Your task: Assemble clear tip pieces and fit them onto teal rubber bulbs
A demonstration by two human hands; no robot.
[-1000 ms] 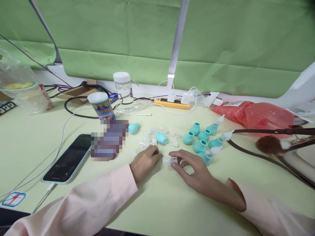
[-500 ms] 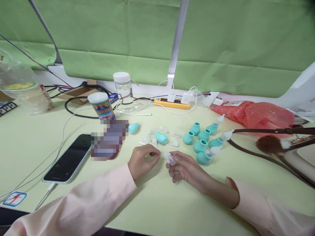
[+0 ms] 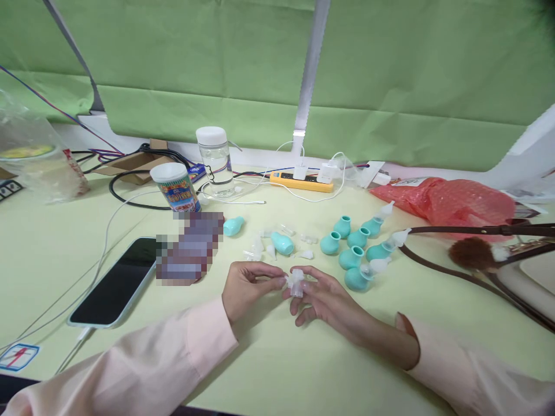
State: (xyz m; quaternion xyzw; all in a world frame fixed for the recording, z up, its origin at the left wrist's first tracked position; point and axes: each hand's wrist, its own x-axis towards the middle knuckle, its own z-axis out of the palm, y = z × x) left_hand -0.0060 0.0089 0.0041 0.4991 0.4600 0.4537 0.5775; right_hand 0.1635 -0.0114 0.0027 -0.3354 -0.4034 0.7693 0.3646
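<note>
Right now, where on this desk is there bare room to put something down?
Bare table lies in front of the left hand and right hand, between the sleeves. Another free patch sits between the phone and the plastic bag. It is crowded behind the hands: teal bulbs, small clear caps, then cables near the power strip.

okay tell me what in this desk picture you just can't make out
Head view only:
- Small clear piece between the left hand and right hand: too small, partly covered by fingertips; its shape is unclear.
- Pixelated block beside the phone: blurred out.
- Brown strap: cut off by the right edge.
- Can label: too small to read.
</note>
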